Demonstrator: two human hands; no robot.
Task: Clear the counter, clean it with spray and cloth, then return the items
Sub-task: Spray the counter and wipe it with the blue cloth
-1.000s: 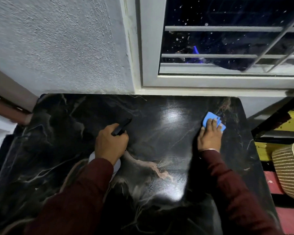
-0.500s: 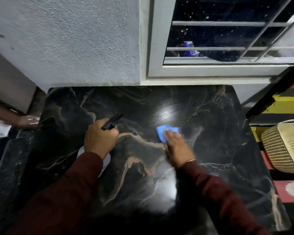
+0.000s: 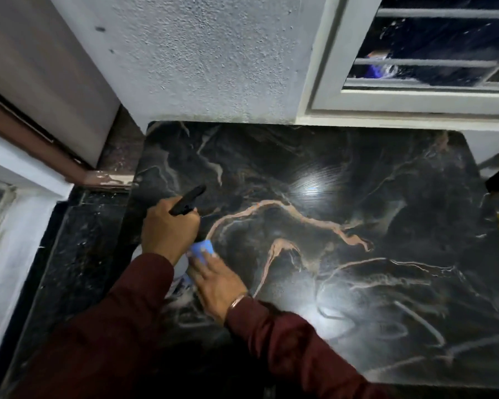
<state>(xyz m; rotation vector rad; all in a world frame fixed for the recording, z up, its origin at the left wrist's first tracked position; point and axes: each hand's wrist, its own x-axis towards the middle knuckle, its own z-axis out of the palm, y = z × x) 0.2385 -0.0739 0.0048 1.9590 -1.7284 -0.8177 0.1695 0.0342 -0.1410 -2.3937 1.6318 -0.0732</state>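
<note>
Counter (image 3: pixel 357 197) of black marble with pale and copper veins fills the view, glossy, with a bright glare patch near its middle. Against its back edge stands a rough white wall (image 3: pixel 202 59), and a white-framed window (image 3: pixel 415 53) with bars sits at the upper right. The left hand (image 3: pixel 169 226) is curled round the neck of a spray bottle (image 3: pixel 182 266), whose black nozzle (image 3: pixel 188 199) sticks out above the knuckles, pointing up and to the right; the bottle's pale body shows below the wrist. Just beside it, the right hand (image 3: pixel 216 280) lies flat with straight fingers, pressing a blue cloth (image 3: pixel 202 248) onto the counter near its left side. The cloth's far edge peeks out between the two hands. Both arms wear dark red sleeves (image 3: pixel 285 341), and a thin bangle (image 3: pixel 238 301) circles the right wrist.
</note>
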